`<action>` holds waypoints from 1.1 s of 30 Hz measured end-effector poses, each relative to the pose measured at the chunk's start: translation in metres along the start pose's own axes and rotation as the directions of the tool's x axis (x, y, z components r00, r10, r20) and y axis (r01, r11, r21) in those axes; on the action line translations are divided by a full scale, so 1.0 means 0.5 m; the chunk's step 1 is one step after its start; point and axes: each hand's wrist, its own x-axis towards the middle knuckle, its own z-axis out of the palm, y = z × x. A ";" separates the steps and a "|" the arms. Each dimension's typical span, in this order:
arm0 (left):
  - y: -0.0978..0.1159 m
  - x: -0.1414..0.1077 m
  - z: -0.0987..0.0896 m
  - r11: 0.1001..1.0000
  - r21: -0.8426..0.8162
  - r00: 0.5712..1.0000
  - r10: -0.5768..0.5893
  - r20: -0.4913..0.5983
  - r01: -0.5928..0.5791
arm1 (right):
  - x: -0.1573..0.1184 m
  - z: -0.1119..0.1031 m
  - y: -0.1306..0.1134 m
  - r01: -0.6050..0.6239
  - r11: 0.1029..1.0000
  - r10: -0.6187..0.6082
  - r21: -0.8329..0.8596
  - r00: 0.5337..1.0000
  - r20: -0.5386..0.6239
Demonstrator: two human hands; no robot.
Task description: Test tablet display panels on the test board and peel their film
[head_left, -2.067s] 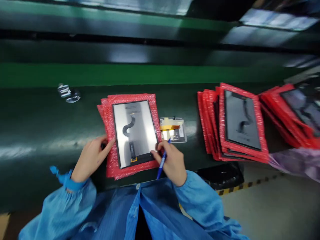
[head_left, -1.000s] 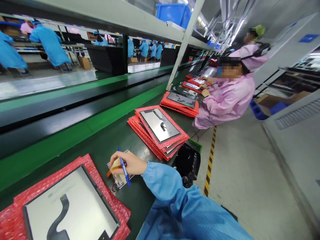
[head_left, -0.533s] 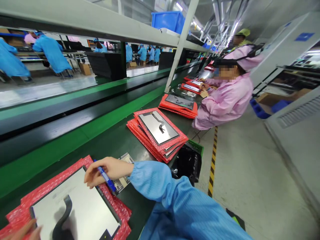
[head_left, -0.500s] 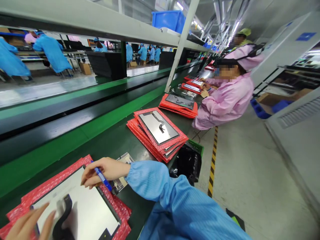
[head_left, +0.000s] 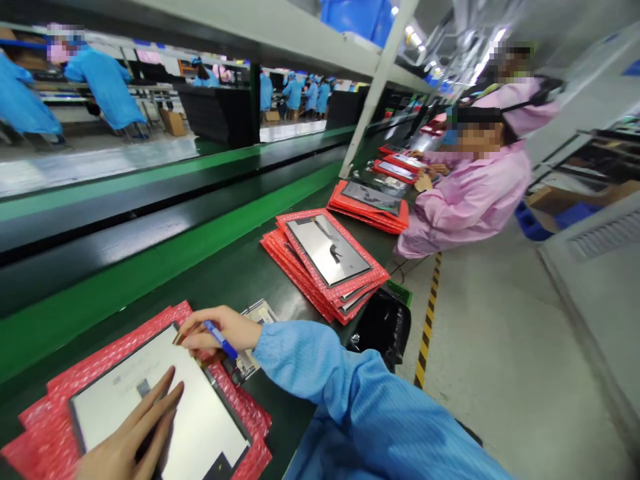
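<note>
A silver-backed display panel with a dark rim lies on red bubble-wrap sheets in front of me. My left hand rests on the panel with its fingers stretched out. It covers most of the dark ribbon cable, whose grey end shows beyond the fingers. My right hand is closed round a blue pen lying across its fingers. Its fingertips touch the panel's far corner, where a small brownish piece shows that I cannot make out. Part of a framed circuit piece lies behind the right wrist.
Beyond my right arm stands a stack of panels in red wrap, with another stack farther off. A black-lined bin sits beside the bench. A person in pink works along it. A green-edged conveyor runs at left.
My left hand has moved right and forward onto the panel, now covering most of the cable. My right hand has shifted slightly right with the pen. The view has tilted slightly.
</note>
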 end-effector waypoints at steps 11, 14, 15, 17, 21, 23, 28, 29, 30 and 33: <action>0.055 0.010 -0.080 0.895 0.300 0.942 -0.333 -0.047 0.331 | -0.017 0.002 -0.024 0.019 0.986 -0.030 -0.168 0.998 -0.063; 0.063 0.010 -0.085 0.882 0.394 0.944 -0.317 0.090 0.258 | -0.024 0.008 -0.029 0.025 0.975 -0.041 -0.220 0.997 -0.068; 0.065 0.010 -0.084 0.895 0.384 0.950 -0.290 0.113 0.227 | -0.026 0.011 -0.030 0.023 0.973 -0.040 -0.228 0.997 -0.071; 0.065 0.009 -0.081 0.929 0.319 0.966 -0.232 0.112 0.186 | -0.027 0.015 -0.030 0.021 0.974 -0.039 -0.228 0.997 -0.074; 0.065 0.010 -0.077 0.983 0.048 0.983 -0.179 0.033 0.178 | -0.031 0.027 -0.026 -0.001 0.978 -0.012 -0.208 0.998 -0.060; 0.071 0.012 -0.083 0.961 -0.176 0.976 -0.217 0.009 0.215 | -0.037 0.036 -0.024 -0.014 0.982 0.008 -0.188 0.999 -0.032; 0.087 0.015 -0.118 0.459 -0.824 0.929 -0.311 0.202 0.332 | -0.055 0.061 -0.025 -0.033 0.985 0.049 -0.167 0.995 0.092; 0.088 0.016 -0.124 0.357 -0.860 0.920 -0.281 0.273 0.365 | -0.057 0.064 -0.026 -0.030 0.984 0.050 -0.173 0.992 0.117; 0.090 0.019 -0.129 0.305 -0.863 0.910 -0.240 0.339 0.402 | -0.059 0.067 -0.026 -0.025 0.983 0.050 -0.182 0.989 0.139; 0.095 0.029 -0.135 0.373 -0.806 0.881 -0.082 0.465 0.460 | -0.061 0.071 -0.024 -0.005 0.978 0.042 -0.211 0.984 0.173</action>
